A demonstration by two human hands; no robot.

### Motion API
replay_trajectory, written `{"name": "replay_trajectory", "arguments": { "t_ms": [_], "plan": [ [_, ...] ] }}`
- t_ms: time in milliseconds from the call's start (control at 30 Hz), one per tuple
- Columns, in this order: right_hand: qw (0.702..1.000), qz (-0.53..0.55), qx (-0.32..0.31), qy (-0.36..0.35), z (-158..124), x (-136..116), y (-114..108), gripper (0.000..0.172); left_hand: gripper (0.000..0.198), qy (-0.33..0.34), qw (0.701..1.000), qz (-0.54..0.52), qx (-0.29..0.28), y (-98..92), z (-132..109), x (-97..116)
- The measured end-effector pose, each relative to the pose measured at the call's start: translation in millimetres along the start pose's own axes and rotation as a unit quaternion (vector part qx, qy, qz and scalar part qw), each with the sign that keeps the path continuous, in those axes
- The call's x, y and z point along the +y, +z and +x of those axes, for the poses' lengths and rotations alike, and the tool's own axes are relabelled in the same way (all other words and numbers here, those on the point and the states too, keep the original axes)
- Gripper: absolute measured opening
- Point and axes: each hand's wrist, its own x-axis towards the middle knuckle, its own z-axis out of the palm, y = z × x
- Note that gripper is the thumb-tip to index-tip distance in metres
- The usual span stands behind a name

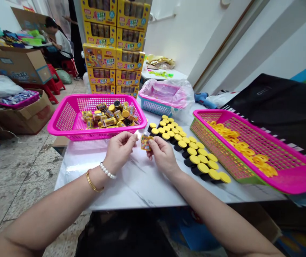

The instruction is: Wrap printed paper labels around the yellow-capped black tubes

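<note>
My right hand (163, 153) pinches a small printed yellow label (145, 142) between thumb and fingers, above the white table. My left hand (122, 148) is just left of it, thumb and forefinger pressed together. A tiny pale bit shows at those fingertips, too small to name. Beyond my left hand, a pink basket (59, 119) holds a pile of small wrapped cups with yellow and black ends. Right of my right hand, black cups with yellow lids (192, 159) stand upright in slanting rows.
A pink-and-green basket (222, 164) at the right holds yellow rings (244, 148). Behind stands a plastic-lined basket (155, 107). Printed yellow boxes (101, 57) are stacked at the back. One person (61, 43) sits far left; another stands nearby. The table edge (142, 207) lies before me.
</note>
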Motion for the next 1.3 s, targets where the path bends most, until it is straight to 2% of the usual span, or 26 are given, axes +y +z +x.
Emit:
{"name": "replay_trajectory", "arguments": {
  "t_ms": [133,400,567,700,900,1033,1100,1167,1200,1233,1300],
  "plan": [
    [1.000,-0.022,0.019,-0.013,-1.5,0.6,0.8,0.048,0.035,0.022,0.999,0.026,-0.005,0.0,-4.2,0.1],
    [0.998,-0.043,0.030,-0.032,-3.1,1.5,0.6,0.055,0.040,0.010,1.000,0.012,-0.001,2.5,-8.5,4.4],
    [0.993,-0.087,0.028,-0.070,-4.0,3.5,-0.5,0.052,0.041,0.016,1.000,0.015,-0.002,2.9,-7.9,-0.5],
    [0.981,-0.150,0.029,-0.118,-4.9,4.8,-1.2,0.044,0.028,0.010,1.000,0.027,-0.010,1.9,-5.1,-3.6],
    [0.937,-0.256,0.027,-0.238,-7.0,6.2,3.9,0.027,0.021,-0.065,0.998,-0.018,-0.008,0.1,-2.1,2.5],
    [0.918,-0.288,-0.009,-0.272,-3.6,7.0,0.3,0.032,0.017,-0.114,0.993,-0.024,-0.032,-0.9,0.1,6.8],
    [0.904,-0.319,0.001,-0.285,1.3,5.5,-9.1,0.033,0.017,-0.150,0.988,-0.035,-0.028,-2.1,3.6,5.0],
    [0.875,-0.393,0.078,-0.273,7.4,3.0,-22.3,0.032,0.017,-0.193,0.979,-0.059,-0.034,-3.4,7.5,1.7],
    [0.851,-0.446,0.125,-0.249,10.6,1.8,-29.0,0.031,0.017,-0.216,0.973,-0.072,-0.048,-4.1,9.1,0.1],
    [0.822,-0.503,0.163,-0.213,13.6,0.7,-35.0,0.030,0.016,-0.237,0.965,-0.086,-0.067,-4.6,10.2,-1.2],
    [0.766,-0.602,0.186,-0.127,18.3,-0.5,-43.2,0.028,0.014,-0.273,0.950,-0.112,-0.103,-5.1,10.7,-1.8]
  ]
}}
